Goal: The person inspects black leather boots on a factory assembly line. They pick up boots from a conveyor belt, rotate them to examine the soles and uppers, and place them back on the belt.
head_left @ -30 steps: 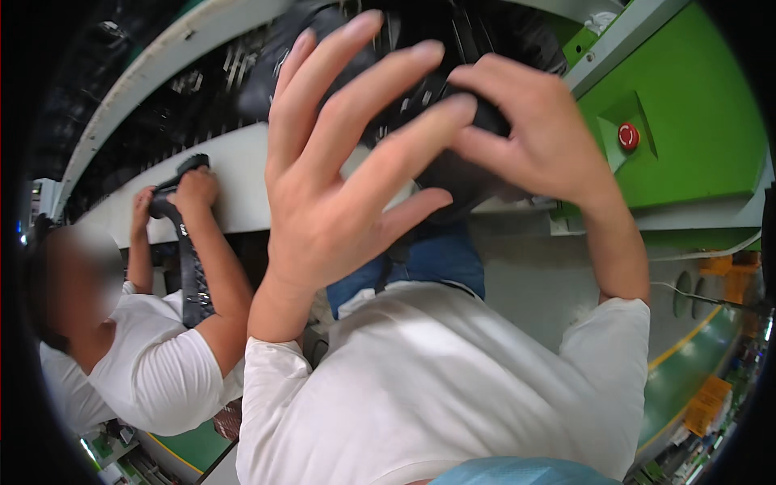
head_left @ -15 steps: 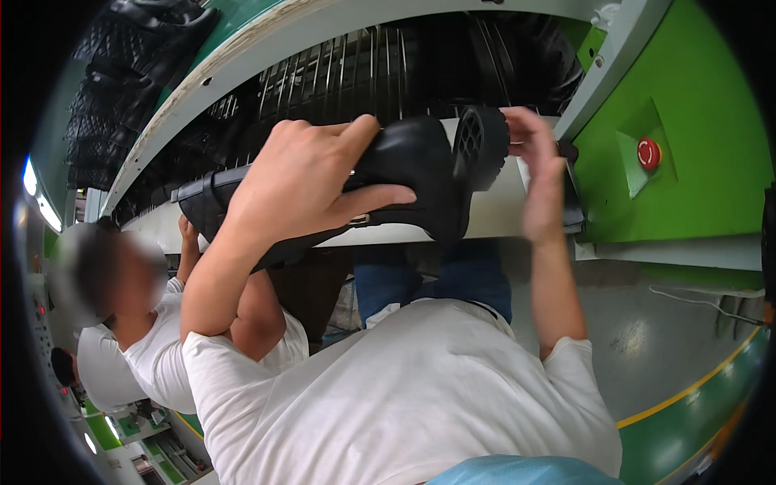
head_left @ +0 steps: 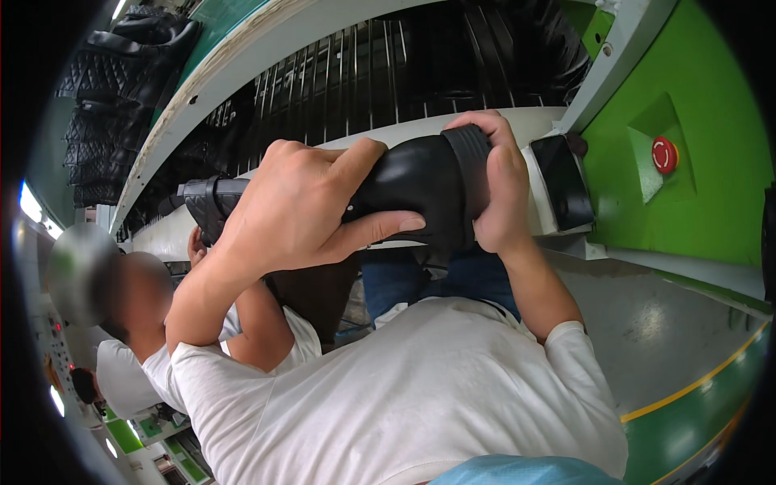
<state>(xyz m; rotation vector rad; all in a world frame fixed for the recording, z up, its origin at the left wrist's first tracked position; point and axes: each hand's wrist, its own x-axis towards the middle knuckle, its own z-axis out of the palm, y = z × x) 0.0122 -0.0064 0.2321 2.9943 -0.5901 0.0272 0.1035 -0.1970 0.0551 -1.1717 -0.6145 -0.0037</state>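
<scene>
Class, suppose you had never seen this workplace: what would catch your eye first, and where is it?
First, the glossy black leather boot at centre, gripped by the left hand on its shaft and the right hand at its end. Next, the round red button on the bright green machine panel, upper right.

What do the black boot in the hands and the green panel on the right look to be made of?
Black boot: smooth leather or a leather-like synthetic with a soft sheen, judging by the broad highlights on its surface; which of the two cannot be told. Its quilted part shows stitched diamond padding. Green panel: seemingly painted metal, flat with an even satin coat, carrying a red round button.
</scene>
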